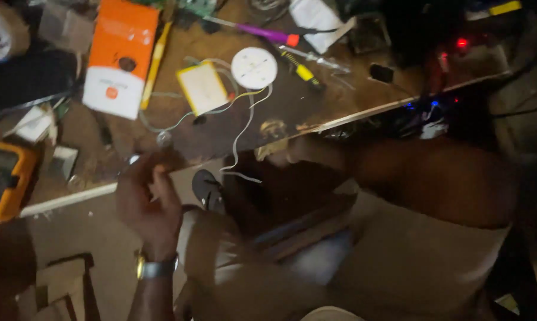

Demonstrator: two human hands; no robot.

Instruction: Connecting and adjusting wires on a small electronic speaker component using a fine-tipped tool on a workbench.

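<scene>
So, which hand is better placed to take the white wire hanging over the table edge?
Probably the right hand: it sits at the table edge just beside the white wire. The left hand is farther off, fingers curled.

Taking the round white disc [254, 67] as landmark: just left of it lies a yellow pad [202, 87], with thin wires [243, 122] trailing below both toward the table edge [363, 112]. Farther left an orange-and-white box [121, 54] blocks the way. Right of the disc, screwdrivers [301, 70] lie across the wood. Bare wood stays open below and right of the disc.
</scene>
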